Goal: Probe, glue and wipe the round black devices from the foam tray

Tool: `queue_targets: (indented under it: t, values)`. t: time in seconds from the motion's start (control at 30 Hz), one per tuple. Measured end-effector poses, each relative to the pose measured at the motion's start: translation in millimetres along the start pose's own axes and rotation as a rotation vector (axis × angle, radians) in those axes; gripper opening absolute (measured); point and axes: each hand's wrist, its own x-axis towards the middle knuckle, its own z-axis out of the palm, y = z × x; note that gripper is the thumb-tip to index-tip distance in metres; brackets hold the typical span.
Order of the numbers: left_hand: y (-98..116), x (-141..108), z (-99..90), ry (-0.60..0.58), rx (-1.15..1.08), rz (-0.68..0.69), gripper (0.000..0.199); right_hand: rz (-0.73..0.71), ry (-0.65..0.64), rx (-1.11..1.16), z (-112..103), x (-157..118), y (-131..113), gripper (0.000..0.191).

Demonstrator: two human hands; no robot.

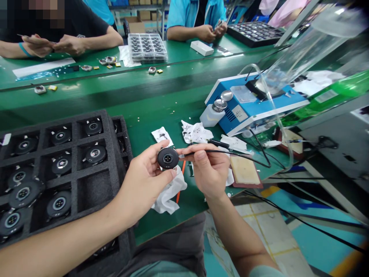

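Observation:
My left hand (147, 179) grips a round black smartwatch body (168, 158) by its edge, between thumb and fingers. The sensor side with its central ring of contacts faces up toward me. My right hand (211, 167) pinches a thin black cable (239, 155) with a small pale, clear-looking tip (181, 156). That tip is at the right edge of the watch body; whether it touches, I cannot tell. Crumpled white tissue (170, 196) lies on the green bench below my hands, with an orange strip partly under it.
A black foam tray (95, 192) of similar watch bodies stands at left. To the right are a white pump bottle (212, 114), a blue machine (256, 104), a tan sponge pad (245, 170) and loose cables. Co-workers' hands (211, 32) are busy across the bench.

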Motion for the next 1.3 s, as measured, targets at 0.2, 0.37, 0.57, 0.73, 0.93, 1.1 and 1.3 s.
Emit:
queue_targets:
  t: [0.2,0.37,0.57,0.73,0.93,1.1,1.3]
  values:
    - [-0.2,1.0,0.1,-0.005,-0.007,0.003,0.076,0.008,0.002,-0.007,0.4,0.2,-1.7,0.013]
    - [-0.5,1.7,-0.6,-0.011,-0.023,0.002,0.078,0.021,0.019,-0.025,0.9,-0.4,-2.6,0.011]
    - [0.2,0.3,-1.0,-0.005,-0.016,-0.006,0.077,0.015,0.000,-0.031,1.0,-0.3,-0.9,0.012]
    - [-1.1,0.4,-1.7,-0.006,-0.017,-0.002,0.077,0.040,-0.011,-0.038,0.8,0.0,-1.2,0.012]
    - [-1.3,1.4,-2.6,0.013,0.000,0.018,0.077,0.052,-0.009,-0.024,0.8,-0.1,0.1,0.010]
    - [-1.6,1.9,-3.1,-0.005,-0.021,0.017,0.076,0.048,-0.018,-0.031,1.1,0.9,0.5,0.011]
    - [-1.0,-1.0,-2.5,0.027,-0.031,-0.012,0.079,0.069,-0.016,-0.028,-0.2,-0.8,0.3,0.010]
